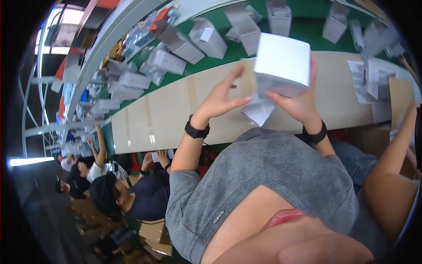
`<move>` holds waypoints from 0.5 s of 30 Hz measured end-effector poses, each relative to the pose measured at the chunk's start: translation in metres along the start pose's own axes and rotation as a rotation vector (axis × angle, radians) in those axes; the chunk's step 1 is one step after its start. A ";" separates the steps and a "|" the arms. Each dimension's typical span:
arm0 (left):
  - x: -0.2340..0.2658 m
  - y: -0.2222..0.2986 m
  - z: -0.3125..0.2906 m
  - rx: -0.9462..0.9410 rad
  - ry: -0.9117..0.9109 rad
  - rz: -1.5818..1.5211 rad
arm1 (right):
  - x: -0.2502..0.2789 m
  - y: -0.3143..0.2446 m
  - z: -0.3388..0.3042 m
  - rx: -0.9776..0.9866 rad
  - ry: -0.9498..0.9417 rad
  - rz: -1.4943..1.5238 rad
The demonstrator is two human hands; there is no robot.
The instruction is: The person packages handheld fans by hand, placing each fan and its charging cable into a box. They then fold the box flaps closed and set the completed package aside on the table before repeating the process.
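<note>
A white cardboard box (281,59) is held up over the work table in my right hand (299,103), thumb on the near side and fingers along its right side. My left hand (224,97) is apart from the box, to its left, with thumb and fingers spread and nothing in them. Just below the box shows a white folded card piece (259,110); I cannot tell whether it is joined to the box. A tan strip (249,77), partly hidden, shows between my left hand and the box.
The cardboard-covered table (167,105) stretches to both sides. Several open white boxes (209,42) stand along the green surface behind it. Printed sheets and a small white box (372,81) lie at right. Co-workers sit at left (149,198) and close at right (391,176).
</note>
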State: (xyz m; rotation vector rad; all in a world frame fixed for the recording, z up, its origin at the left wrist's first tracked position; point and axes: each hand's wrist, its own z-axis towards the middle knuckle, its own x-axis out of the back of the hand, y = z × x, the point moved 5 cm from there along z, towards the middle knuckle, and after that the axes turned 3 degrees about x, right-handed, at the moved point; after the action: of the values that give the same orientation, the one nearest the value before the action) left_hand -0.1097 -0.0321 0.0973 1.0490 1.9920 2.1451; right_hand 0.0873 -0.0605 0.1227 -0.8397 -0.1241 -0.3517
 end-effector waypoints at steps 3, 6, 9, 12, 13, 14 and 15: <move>-0.007 0.019 0.011 -0.316 0.132 -0.070 | -0.004 -0.002 0.009 0.075 0.031 -0.212; -0.004 0.033 0.019 -0.387 0.269 -0.182 | -0.021 0.012 0.012 -0.106 -0.277 0.221; 0.009 0.036 0.027 -0.206 0.401 -0.332 | -0.007 0.022 0.030 0.161 -0.352 0.050; 0.019 0.041 0.020 -0.228 0.431 -0.094 | -0.001 0.000 0.056 0.398 -0.397 -0.100; 0.021 0.044 0.018 -0.214 0.453 -0.101 | -0.002 -0.013 0.064 0.504 -0.391 -0.174; 0.021 0.056 0.017 -0.310 0.450 0.103 | -0.004 -0.018 0.074 0.508 -0.408 -0.166; 0.018 0.067 0.016 -0.401 0.441 0.308 | -0.009 -0.025 0.080 0.577 -0.481 -0.160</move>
State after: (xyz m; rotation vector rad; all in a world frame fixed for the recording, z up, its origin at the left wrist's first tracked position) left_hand -0.0887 -0.0219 0.1649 0.9237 1.4808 2.9940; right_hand 0.0724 -0.0135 0.1915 -0.3264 -0.7100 -0.2371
